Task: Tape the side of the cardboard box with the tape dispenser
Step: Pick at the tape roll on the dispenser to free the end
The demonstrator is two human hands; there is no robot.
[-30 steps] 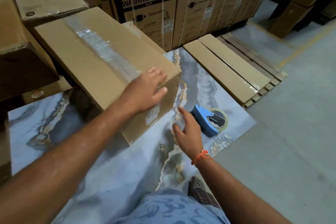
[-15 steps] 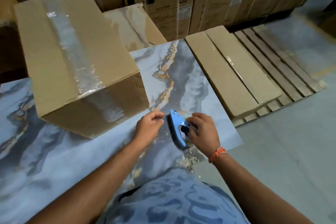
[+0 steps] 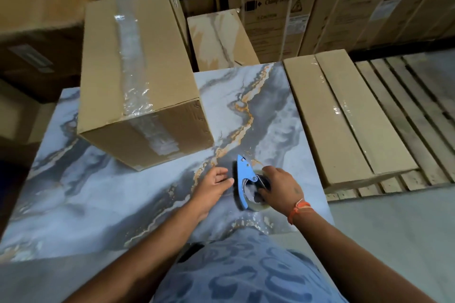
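A long brown cardboard box (image 3: pixel 103 61) lies on the marbled blue-grey slab (image 3: pixel 81 194), with a strip of clear tape running along its top and down its near end face. The blue tape dispenser (image 3: pixel 244 177) stands on edge on the slab, in front of and to the right of the box, its clear roll at the bottom. My right hand (image 3: pixel 279 184) grips the dispenser around the roll. My left hand (image 3: pixel 213 186) hovers just left of the dispenser with fingers loosely curled, holding nothing and apart from the box.
Two flat wrapped cartons (image 3: pixel 344 115) lie on a wooden pallet (image 3: pixel 418 110) to the right. Tall washing machine boxes (image 3: pixel 270 0) stand behind, with more cartons (image 3: pixel 37 7) stacked at the left. A marbled tile (image 3: pixel 219 39) leans behind the slab. Grey floor (image 3: pixel 394 229) lies at the right.
My left hand has left the box top and come down beside the dispenser. My right hand has taken hold of the dispenser and tipped it onto its edge.
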